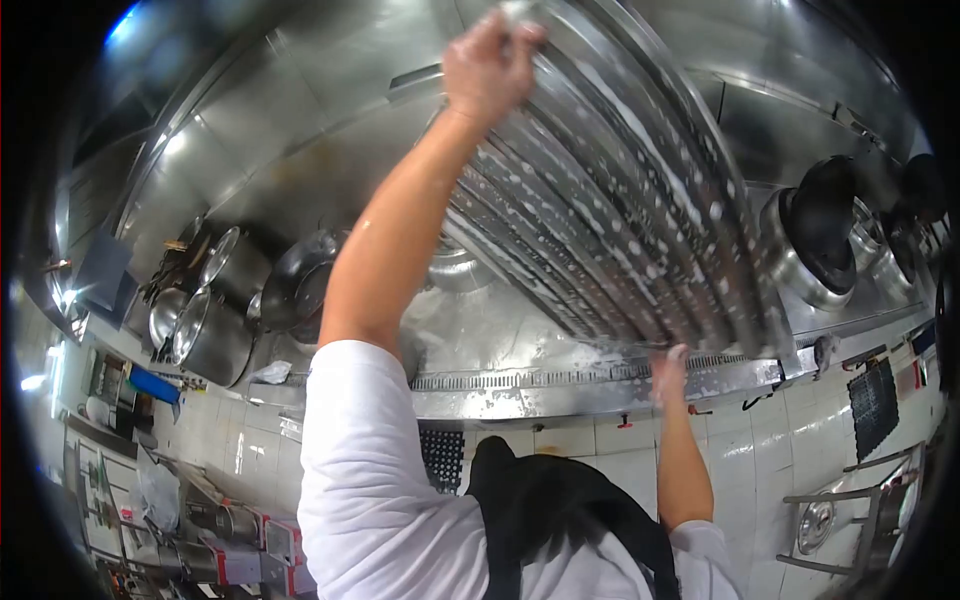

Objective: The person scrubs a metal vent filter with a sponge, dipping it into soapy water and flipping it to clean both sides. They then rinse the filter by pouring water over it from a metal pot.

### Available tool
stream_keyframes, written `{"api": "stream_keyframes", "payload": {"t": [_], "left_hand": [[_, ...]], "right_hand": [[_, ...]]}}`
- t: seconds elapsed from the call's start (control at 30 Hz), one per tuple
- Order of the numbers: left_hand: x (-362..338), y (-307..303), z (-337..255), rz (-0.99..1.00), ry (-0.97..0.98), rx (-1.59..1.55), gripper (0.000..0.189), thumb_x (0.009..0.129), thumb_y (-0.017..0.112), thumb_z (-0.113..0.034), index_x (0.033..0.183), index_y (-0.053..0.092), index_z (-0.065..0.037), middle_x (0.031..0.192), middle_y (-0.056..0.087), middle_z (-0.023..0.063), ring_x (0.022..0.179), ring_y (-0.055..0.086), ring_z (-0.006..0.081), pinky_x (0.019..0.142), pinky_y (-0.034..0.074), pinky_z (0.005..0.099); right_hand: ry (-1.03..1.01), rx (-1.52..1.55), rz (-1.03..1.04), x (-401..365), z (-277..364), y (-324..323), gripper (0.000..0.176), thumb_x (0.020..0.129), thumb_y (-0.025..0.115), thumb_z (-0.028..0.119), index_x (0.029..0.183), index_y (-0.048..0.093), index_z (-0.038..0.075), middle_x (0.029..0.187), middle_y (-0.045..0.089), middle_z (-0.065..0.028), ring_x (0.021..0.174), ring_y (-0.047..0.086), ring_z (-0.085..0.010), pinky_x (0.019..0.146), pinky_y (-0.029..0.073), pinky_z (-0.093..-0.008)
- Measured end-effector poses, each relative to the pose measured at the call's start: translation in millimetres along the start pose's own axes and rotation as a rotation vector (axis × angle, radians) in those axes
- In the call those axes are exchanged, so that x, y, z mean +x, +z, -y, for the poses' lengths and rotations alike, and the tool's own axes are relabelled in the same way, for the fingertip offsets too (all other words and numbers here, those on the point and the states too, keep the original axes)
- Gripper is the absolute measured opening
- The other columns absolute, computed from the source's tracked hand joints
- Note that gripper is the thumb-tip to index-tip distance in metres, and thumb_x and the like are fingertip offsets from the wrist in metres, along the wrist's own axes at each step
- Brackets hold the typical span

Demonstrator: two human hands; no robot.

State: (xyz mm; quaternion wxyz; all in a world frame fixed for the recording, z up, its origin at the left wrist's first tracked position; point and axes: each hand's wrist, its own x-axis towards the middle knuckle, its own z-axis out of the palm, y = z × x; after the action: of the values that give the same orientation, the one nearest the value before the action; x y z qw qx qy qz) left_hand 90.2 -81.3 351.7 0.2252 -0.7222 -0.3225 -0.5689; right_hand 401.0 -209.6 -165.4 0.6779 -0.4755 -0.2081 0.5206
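A large ridged metal hood filter (620, 190), spotted with white suds, stands tilted up over the steel counter. My left hand (487, 62) is raised high, its fingers closed around the filter's upper left corner. Lower down, my right hand (669, 372) holds the bottom edge near the counter's front; some of its fingers are hidden and the hand is slightly blurred. The steel counter (500, 335) under the filter is wet, with a slotted drain strip (520, 380) along its front. Part of a round metal pan (457, 268) shows behind the filter's left side.
Pots (212, 335) and a dark wok (300, 285) stand on the left of the counter. More pots and black pans (822, 230) are at the right. A rack stool (850, 525) with a lid stands at lower right, and shelves (130, 500) at lower left.
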Motion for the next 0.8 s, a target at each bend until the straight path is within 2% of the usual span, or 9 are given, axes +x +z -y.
{"api": "stream_keyframes", "payload": {"t": [0.13,0.2,0.27,0.33,0.47,0.6,0.67,0.73,0.8], "left_hand": [[10.6,29.9,-44.1,-0.034,0.262,0.113,0.033,0.086,0.066,-0.047,0.089,0.064,-0.014,0.08,0.069,0.008,0.072,0.069,0.0312,0.059,0.055,0.0417],[0.7,44.9,-57.5,-0.015,0.36,0.072,0.021,0.08,0.071,-0.031,0.088,0.064,-0.013,0.073,0.065,0.0078,0.065,0.066,0.0314,0.053,0.053,0.043],[-18.4,58.4,-67.5,0.156,0.398,0.101,0.022,0.078,0.072,-0.033,0.089,0.066,-0.015,0.073,0.065,0.0063,0.065,0.067,0.0289,0.054,0.055,0.04],[-41.2,77.2,-79.8,0.128,0.448,0.013,0.032,0.077,0.073,-0.044,0.092,0.067,-0.017,0.073,0.066,0.0054,0.067,0.068,0.0272,0.058,0.056,0.0377],[-76.2,104.4,-88.6,0.278,0.451,-0.051,0.048,0.069,0.07,-0.06,0.096,0.068,-0.02,0.069,0.061,0.0047,0.068,0.065,0.0245,0.064,0.052,0.0381],[-112.1,112.4,-82.9,-0.015,0.196,-0.152,0.039,0.073,0.075,-0.046,0.097,0.067,-0.016,0.09,0.061,0.0091,0.092,0.061,0.0283,0.082,0.048,0.0444],[-141.4,58.8,-76.6,-0.097,0.141,-0.254,0.035,0.073,0.079,-0.027,0.103,0.067,-0.015,0.11,0.061,0.0117,0.113,0.056,0.0339,0.096,0.043,0.052],[-204.2,-6.0,-36.0,0.041,0.061,-0.136,0.039,0.071,0.08,-0.025,0.107,0.068,-0.016,0.113,0.062,0.0098,0.116,0.055,0.0337,0.098,0.043,0.0504],[-290.2,-66.3,35.9,0.114,-0.174,0.04,0.035,0.071,0.078,-0.019,0.106,0.073,-0.017,0.111,0.066,0.0091,0.113,0.058,0.0311,0.096,0.045,0.0454]], "right_hand": [[0.216,-0.229,-0.07,-44.7,51.7,41.5,0.076,0.099,0.048,0.054,0.147,0.031,-0.003,0.118,0.057,-0.011,0.098,0.056,-0.0156,0.085,0.047,-0.0299],[-0.24,-0.258,-0.338,-67.5,95.7,62.5,0.083,0.099,0.053,0.048,0.153,0.016,-0.002,0.149,0.039,-0.0176,0.131,0.045,-0.0266,0.108,0.036,-0.0352],[-0.27,-0.162,-0.514,-87.5,149.8,101.3,0.075,0.1,0.051,0.041,0.152,0.02,-0.003,0.157,0.027,-0.0215,0.145,0.027,-0.0334,0.118,0.021,-0.0393],[-0.76,-0.648,-0.676,-61.1,173.9,98.4,0.076,0.1,0.052,0.043,0.152,0.02,-0.003,0.156,0.027,-0.0241,0.146,0.026,-0.0345,0.119,0.02,-0.0391],[-0.91,-0.47,-0.213,-43.2,245.3,143.5,0.076,0.099,0.054,0.046,0.149,0.027,-0.005,0.152,0.035,-0.0251,0.141,0.035,-0.0351,0.116,0.026,-0.0386],[-0.787,-0.822,-0.212,6.1,286.8,169.7,0.051,0.099,0.056,0.034,0.133,0.052,-0.003,0.133,0.057,-0.0216,0.121,0.057,-0.0333,0.103,0.04,-0.0374],[-0.841,-0.912,-0.334,71.2,288.6,149.0,0.043,0.097,0.054,0.027,0.132,0.056,0.002,0.128,0.061,-0.02,0.117,0.06,-0.0317,0.098,0.043,-0.0361],[-1.142,-0.747,-0.259,38.0,295.3,181.5,0.039,0.095,0.054,0.023,0.129,0.058,0.004,0.128,0.061,-0.0193,0.114,0.061,-0.0308,0.095,0.045,-0.0353],[-1.19,-0.784,-0.453,20.1,295.7,198.8,0.034,0.093,0.053,0.014,0.124,0.062,0.004,0.128,0.061,-0.0184,0.115,0.06,-0.0317,0.098,0.045,-0.0363]]}}
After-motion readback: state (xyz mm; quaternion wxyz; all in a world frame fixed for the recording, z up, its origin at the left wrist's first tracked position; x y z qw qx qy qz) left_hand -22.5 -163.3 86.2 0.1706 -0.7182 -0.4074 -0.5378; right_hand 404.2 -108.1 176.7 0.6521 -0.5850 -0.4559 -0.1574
